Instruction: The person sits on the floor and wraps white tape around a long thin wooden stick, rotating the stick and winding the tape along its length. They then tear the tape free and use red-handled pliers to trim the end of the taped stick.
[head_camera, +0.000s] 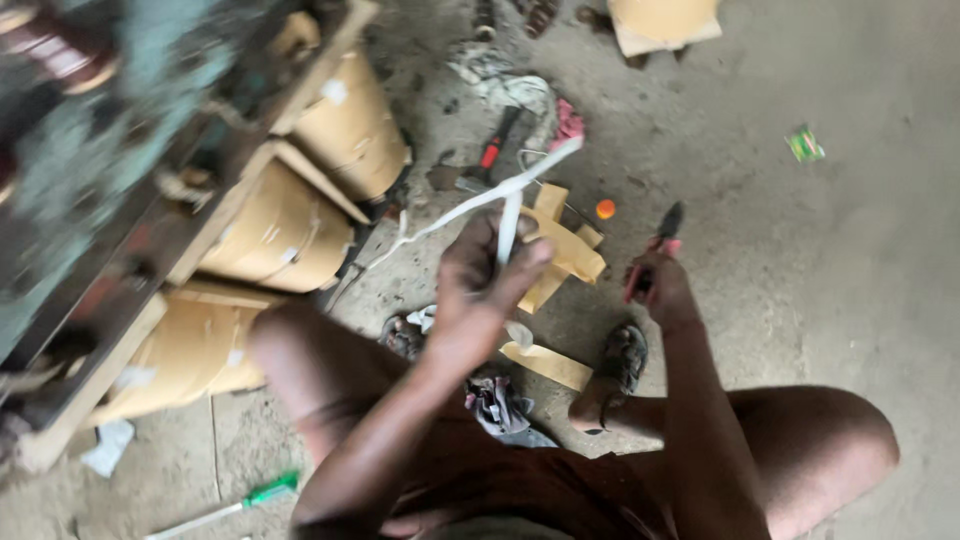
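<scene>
The fingers (515, 262) of the left hand (478, 290) are pinched narrow around a white strip (505, 190), gripping it where it bends; from that pinch one arm of the strip runs up and away to the right, the other slants down to the left toward the big paper-wrapped coils (290, 225). Its long axis lies slantwise across the view, just above the left hand. The right hand (655, 285) sits off to the right, near but apart, its fingers wrapped around red-handled pliers (660, 235) whose dark nose points up and away. The left hand is the one on the strip; the pliers stand beside it, not touching. Just behind the left fingers lie folded scraps of tan paper (565, 250), with a small orange cap (605, 208) and a red-handled tool (490, 155) farther out on the concrete floor (800, 300). A green screwdriver (250, 497) lies near the left elbow.
</scene>
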